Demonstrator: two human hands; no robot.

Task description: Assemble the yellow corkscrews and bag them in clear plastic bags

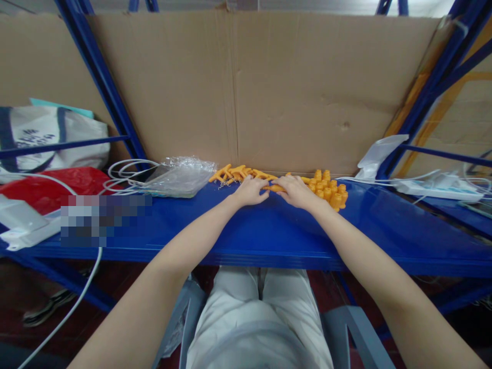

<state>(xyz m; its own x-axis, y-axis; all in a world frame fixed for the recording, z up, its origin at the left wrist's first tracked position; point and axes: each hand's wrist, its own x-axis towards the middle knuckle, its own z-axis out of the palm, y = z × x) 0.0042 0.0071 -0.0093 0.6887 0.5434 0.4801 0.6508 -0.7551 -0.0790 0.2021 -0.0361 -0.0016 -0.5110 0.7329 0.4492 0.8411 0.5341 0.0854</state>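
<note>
Both hands reach out to the back of the blue table, close together. Between them lies a small orange plastic piece (275, 188). My left hand (250, 191) curls its fingers and thumb at the left end of this piece. The fingers of my right hand (296, 191) close over its right end, hiding part of it. Behind and left of my left hand is a loose pile of orange T-shaped plastic parts (221, 175), with thin metal chains beside them. A cluster of upright orange cylindrical parts (326, 188) stands just right of my right hand.
A tall cardboard panel (288, 92) backs the blue table (246, 236). Clear plastic bags (180, 177) and white cables (119, 169) lie left, near a red bag (73, 187). A white power strip (438, 188) is at the right. Blue metal posts (100, 77) frame both sides.
</note>
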